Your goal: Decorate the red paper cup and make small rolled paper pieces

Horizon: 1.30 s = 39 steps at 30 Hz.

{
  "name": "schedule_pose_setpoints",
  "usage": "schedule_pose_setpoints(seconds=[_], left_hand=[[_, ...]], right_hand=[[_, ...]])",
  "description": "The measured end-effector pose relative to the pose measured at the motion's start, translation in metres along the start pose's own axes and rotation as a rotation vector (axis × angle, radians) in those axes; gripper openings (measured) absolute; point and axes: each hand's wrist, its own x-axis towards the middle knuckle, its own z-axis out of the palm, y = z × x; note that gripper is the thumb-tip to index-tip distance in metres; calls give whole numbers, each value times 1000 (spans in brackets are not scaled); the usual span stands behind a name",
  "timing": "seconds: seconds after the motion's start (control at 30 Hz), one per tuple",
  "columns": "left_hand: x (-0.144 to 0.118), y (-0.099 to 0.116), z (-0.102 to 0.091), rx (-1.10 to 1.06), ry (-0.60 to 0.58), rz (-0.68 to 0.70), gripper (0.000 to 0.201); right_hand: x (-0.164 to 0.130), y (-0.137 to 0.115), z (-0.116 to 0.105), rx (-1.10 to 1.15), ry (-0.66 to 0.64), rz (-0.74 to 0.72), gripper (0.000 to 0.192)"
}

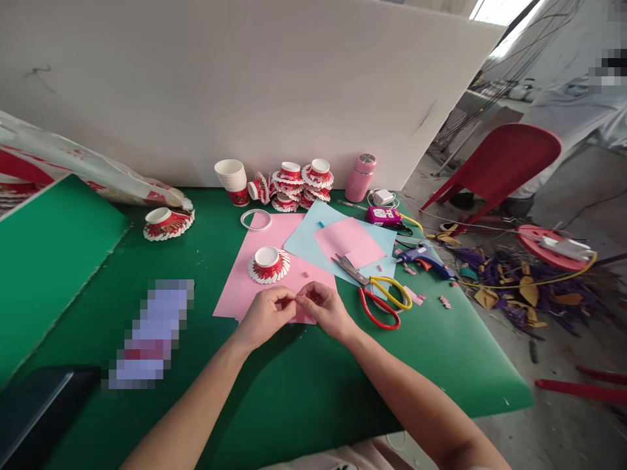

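Observation:
My left hand [268, 314] and my right hand [324, 309] meet fingertip to fingertip over the lower edge of the pink paper [240, 274]. Both are closed in a pinch; whatever sits between the fingertips is too small to name. Just beyond them stands a cut paper cup [268, 258], upside down, its red and white strips fanned out flat. A tiny folded pink piece [306, 275] lies beside it. To the right of my right hand rest scissors [365, 281] with one red and one yellow handle, blades partly apart, across a light blue sheet [306, 238].
Along the white board stand stacked paper cups [231, 175], several fanned cups [289, 189] and a pink bottle [361, 177]. A blue glue gun [426, 258] lies at the right among pink scraps. Another fanned cup [166, 224] sits left. A red chair [499, 170] and a person are beyond the table.

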Motion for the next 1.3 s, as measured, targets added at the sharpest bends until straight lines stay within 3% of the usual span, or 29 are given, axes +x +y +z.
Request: schedule_pose_setpoints(seconds=[0.2,0.37,0.63,0.9,1.3], left_hand=[[-3,-11,7,-86,65,-27,15],[-10,-22,16,-97,151,173,11],[-14,-24,22,78,302,381,7],[-16,-21,17,91,293,398,9],[-16,-17,10,77,202,396,15]], right_hand=[[-3,6,-5,-66,68,-95,31],[-7,8,-5,0,79,-158,28],[-7,13,-2,-6,91,-252,22],[-9,16,-2,-74,78,-286,17],[-9,13,1,91,85,-278,13]])
